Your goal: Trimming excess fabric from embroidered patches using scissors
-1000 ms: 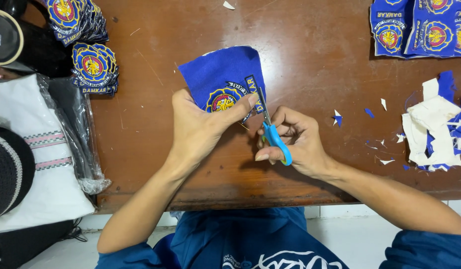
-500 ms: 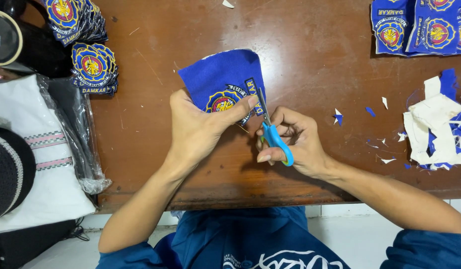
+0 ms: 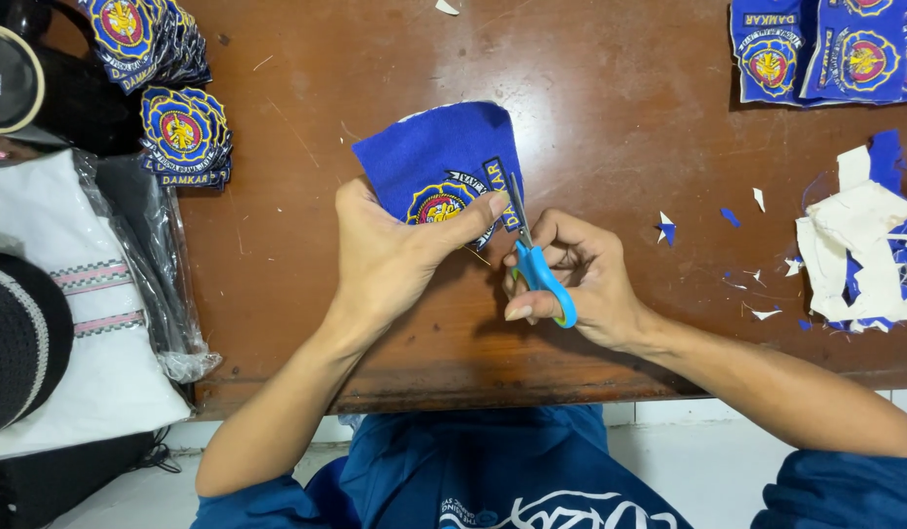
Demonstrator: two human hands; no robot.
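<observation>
A clear plastic bag (image 3: 169,294) at left holds dark fabric. My left hand (image 3: 390,260) pinches the blue embroidered patch (image 3: 439,162) above the table (image 3: 610,108); my right hand (image 3: 586,279) grips blue-handled scissors (image 3: 537,269) at its edge.

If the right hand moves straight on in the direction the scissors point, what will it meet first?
The right hand would probably drive the scissors further into the blue patch cloth that the left hand holds.
</observation>
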